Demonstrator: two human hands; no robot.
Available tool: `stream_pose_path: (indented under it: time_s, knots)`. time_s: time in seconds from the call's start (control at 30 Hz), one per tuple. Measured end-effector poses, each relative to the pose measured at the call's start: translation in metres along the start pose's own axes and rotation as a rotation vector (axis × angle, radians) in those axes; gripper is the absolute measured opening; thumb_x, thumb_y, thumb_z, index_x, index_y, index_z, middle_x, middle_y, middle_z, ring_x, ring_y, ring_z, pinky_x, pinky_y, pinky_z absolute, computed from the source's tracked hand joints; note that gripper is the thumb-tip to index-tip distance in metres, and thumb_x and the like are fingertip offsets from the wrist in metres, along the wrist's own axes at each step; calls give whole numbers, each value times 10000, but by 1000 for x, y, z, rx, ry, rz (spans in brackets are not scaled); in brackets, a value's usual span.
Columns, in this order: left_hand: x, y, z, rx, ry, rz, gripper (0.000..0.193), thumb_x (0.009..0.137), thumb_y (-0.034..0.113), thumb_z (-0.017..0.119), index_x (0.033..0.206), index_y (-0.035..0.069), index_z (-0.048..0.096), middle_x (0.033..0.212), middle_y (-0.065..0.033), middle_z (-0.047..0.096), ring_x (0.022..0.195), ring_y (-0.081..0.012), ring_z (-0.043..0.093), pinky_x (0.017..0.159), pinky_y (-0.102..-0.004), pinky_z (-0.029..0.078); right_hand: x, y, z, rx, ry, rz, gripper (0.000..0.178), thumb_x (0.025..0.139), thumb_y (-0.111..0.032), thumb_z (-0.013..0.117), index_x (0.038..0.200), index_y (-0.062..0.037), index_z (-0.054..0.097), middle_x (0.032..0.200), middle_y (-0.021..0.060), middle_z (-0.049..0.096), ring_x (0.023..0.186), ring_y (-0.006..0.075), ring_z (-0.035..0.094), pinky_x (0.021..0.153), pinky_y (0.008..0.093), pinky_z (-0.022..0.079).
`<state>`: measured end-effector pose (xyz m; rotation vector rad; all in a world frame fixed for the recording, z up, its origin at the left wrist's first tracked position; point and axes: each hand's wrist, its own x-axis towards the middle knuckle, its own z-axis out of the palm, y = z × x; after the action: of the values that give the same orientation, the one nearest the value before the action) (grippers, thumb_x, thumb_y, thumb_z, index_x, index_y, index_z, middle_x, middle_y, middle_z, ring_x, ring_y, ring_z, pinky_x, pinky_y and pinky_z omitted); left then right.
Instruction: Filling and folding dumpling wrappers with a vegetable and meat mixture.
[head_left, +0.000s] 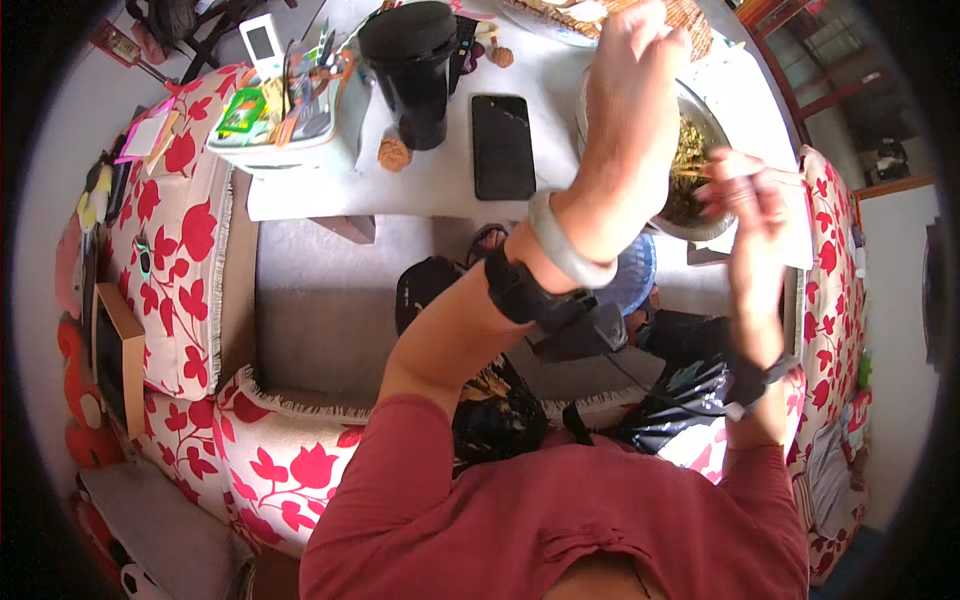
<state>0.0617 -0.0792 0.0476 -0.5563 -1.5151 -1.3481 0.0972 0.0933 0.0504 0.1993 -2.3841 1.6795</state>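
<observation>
A metal bowl (722,118) stands on the table, with chopped yellow-green plant bits (692,150) inside. Across its left side reaches my left hand (640,60), its fingers curled near the woven basket (690,25) at the far edge. Whatever those fingers may hold is hidden. A pale bangle (560,240) and a black strap circle that arm. At the bowl's right rim is my right hand (748,195), smeared by motion. A thin tan streak, perhaps a stick, shows by its fingers, but I cannot tell whether it is held.
Left of the bowl lies a dark phone (503,148). Beyond it stand a black lidded cup (415,75) and a pale bin (290,155) of small tools. A walnut-like brown lump (394,154) sits by the cup. Below the table is a blue basin (637,270); flowered sofas (180,270) flank it.
</observation>
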Motion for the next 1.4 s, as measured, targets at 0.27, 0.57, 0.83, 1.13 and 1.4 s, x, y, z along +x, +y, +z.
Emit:
stream_pose_path:
  time_s: [0.27, 0.57, 0.83, 1.13, 1.4]
  knots:
    - [-13, 25, -110, 394, -106, 54, 328, 912, 81, 471, 1206, -34, 560, 1233, -138, 584, 1198, -277, 520, 1066, -368, 375, -34, 56, 138, -654, -27, -492, 454, 795, -353, 715, 1003, 37, 610, 963, 209, 568, 901, 360, 553, 815, 429, 452]
    - [-68, 117, -210, -295, 573, -737, 387, 980, 174, 421, 1288, -58, 451, 1334, -190, 496, 1262, -296, 465, 1090, -404, 325, -11, 61, 202, -1100, -4, -52, 964, 676, -764, 596, 1132, 84, 571, 1176, 189, 520, 1132, 329, 463, 981, 429, 367]
    - [-108, 158, -222, -338, 708, -743, 391, 980, 228, 472, 1290, -10, 469, 1333, -147, 498, 1248, -251, 475, 1064, -368, 325, -11, 48, 212, -952, -86, 154, 1046, 690, -681, 659, 1346, 88, 393, 1372, 232, 389, 1319, 368, 318, 1112, 449, 238]
    - [-136, 204, -205, -312, 733, -832, 327, 982, 191, 460, 1250, 7, 495, 1294, -111, 526, 1213, -207, 498, 1034, -333, 347, -2, 63, 223, -968, 17, 175, 940, 662, -642, 690, 1259, 59, 500, 1275, 159, 422, 1253, 326, 352, 1045, 432, 289]
    - [-135, 215, -189, -323, 650, -739, 402, 968, 229, 447, 1278, -27, 448, 1338, -183, 492, 1253, -253, 470, 1063, -376, 334, 22, 80, 223, -1010, 80, 70, 807, 611, -662, 704, 1098, -28, 598, 1077, 133, 556, 1035, 276, 496, 908, 385, 366]
